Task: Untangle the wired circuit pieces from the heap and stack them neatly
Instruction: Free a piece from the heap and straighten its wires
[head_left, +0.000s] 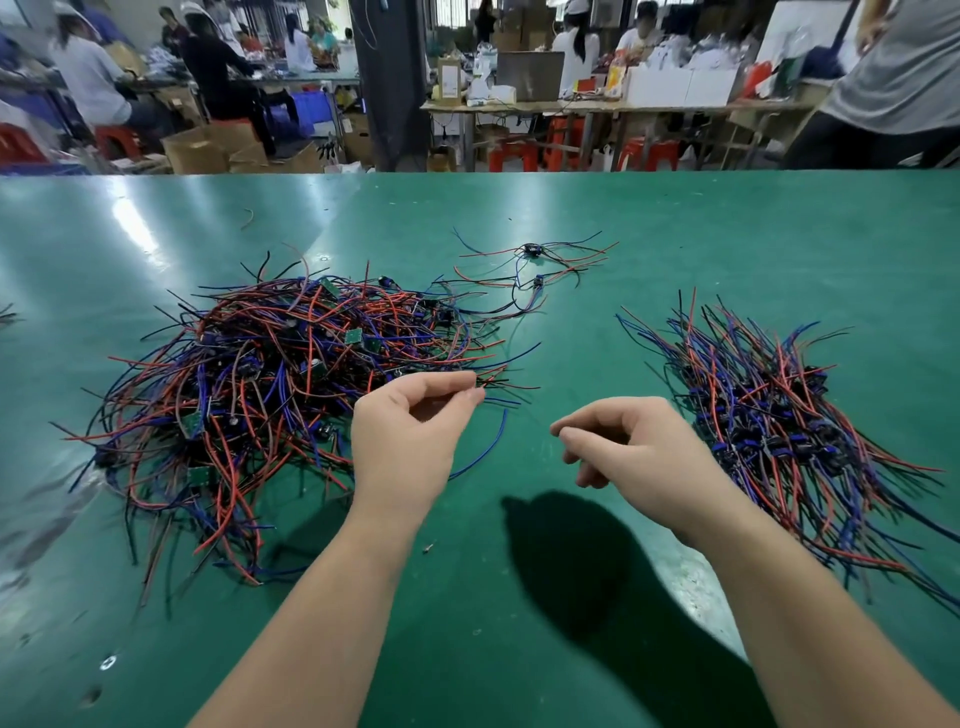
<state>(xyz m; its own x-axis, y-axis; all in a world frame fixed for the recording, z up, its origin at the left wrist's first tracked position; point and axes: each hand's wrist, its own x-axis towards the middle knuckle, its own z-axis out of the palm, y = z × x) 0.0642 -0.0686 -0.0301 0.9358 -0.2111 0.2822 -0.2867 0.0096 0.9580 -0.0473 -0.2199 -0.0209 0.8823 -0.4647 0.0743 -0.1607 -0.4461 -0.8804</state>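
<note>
On the green bench (571, 218), wire ends at the near edge of the heap (280, 384) are pinched in the grip of the left hand (410, 436). The right hand (639, 457) is held loosely curled and empty, between heap and stack (779, 421). A piece is judged mid-extraction; a slow, steady pull is called for next.
</note>
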